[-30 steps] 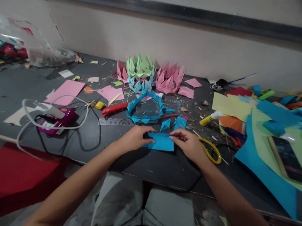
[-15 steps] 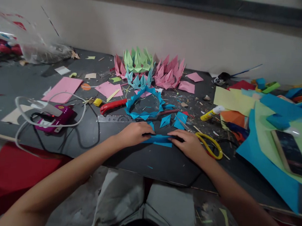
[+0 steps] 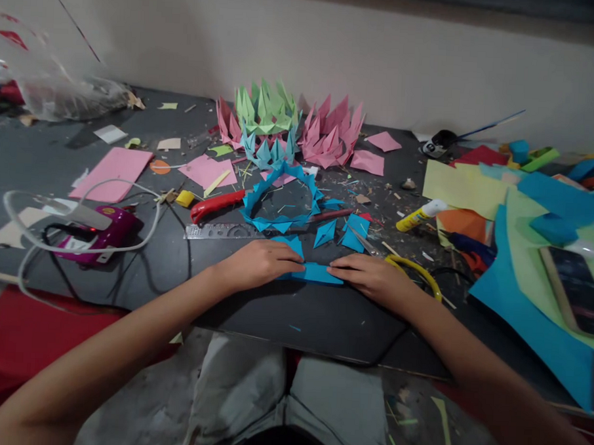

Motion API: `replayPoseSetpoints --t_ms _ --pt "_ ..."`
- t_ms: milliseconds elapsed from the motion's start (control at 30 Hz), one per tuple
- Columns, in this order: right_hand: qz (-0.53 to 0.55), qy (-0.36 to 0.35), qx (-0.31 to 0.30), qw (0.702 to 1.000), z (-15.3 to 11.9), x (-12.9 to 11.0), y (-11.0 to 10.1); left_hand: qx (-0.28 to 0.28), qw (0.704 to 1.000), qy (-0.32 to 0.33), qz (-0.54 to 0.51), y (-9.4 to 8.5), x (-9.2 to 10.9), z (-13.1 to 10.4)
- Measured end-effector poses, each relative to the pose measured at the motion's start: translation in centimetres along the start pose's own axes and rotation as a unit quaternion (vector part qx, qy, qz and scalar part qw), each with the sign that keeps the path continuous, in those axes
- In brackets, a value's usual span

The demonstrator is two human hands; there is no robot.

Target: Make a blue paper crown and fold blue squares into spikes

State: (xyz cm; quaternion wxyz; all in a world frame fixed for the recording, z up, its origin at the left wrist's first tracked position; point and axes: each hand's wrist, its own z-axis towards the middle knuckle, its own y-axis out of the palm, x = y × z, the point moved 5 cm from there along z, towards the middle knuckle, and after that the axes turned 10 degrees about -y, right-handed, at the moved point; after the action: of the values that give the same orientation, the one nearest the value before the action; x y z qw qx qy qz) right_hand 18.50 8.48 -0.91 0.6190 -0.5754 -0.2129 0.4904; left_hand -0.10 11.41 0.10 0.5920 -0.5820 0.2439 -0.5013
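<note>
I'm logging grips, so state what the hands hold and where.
A blue paper strip: left hand at its left part, right hand at its right end.

A pale wall (image 3: 187, 40) rises at 12 o'clock behind a dark bench (image 3: 273, 313) in dim light; a red stool (image 3: 35, 349) stands at 8 o'clock above grey, scrap-littered floor (image 3: 136, 399).

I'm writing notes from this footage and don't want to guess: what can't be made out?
All in the head view:
- Left end of the blue strip: covered by the left hand.
- Whether either hand's fingertips pinch or only press it: hidden under the left hand and the right hand.
- Markings on the ruler: too small.
- Label on the yellow tube: too small and blurred.
- Rest of the plastic bag: cut off by the left edge.
</note>
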Motion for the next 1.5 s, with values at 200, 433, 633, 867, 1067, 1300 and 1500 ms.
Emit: replayPoseSetpoints --t_ms 200,433,633,867,1067,1300,1500 --pt "-0.010 -0.018 -0.037 0.999 -0.3 0.2 0.3 -0.025 0.998 0.028 0.047 0.2 0.6 -0.2" --pt "-0.009 -0.023 -0.074 0.997 -0.4 0.3 0.4 -0.054 0.993 0.059 0.081 0.2 1.0 0.0" --pt "0.029 0.002 -0.073 0.997 -0.5 0.5 0.5 -0.086 0.989 0.068 0.096 0.5 0.9 0.1" --pt "0.024 -0.008 -0.071 0.997 -0.3 0.1 0.3 -0.100 0.990 0.061 0.075 0.5 0.8 0.1" --pt "0.014 -0.025 -0.071 0.997 -0.4 -0.1 0.4 -0.087 0.991 0.065 0.080 0.4 1.0 0.1" --pt "0.013 -0.016 -0.053 0.998 -0.5 0.1 0.6 -0.043 0.997 0.052 0.050 0.5 2.1 0.1" --pt "0.019 -0.014 -0.039 0.999 -0.3 0.2 0.6 -0.045 0.995 0.035 0.085 1.3 2.4 -0.2"
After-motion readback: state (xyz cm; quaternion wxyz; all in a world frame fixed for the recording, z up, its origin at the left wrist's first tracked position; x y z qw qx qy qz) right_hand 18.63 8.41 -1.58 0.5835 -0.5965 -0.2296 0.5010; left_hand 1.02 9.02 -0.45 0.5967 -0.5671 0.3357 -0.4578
